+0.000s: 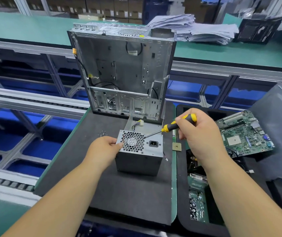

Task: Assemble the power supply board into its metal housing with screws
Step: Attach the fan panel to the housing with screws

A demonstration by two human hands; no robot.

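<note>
Dark foam matting point(102, 185) covers the near bench, and on it the power supply housing point(139, 153) is steadied at its left edge by the left hand point(105, 147), thumb and fingers pinching the corner. The screwdriver point(172, 126) is gripped in the curled right hand point(200, 134), its tip set at the grille's upper right corner. Pressure is best kept straight along the shaft while the box is braced. The screw head cannot be made out; the board inside is hidden.
</note>
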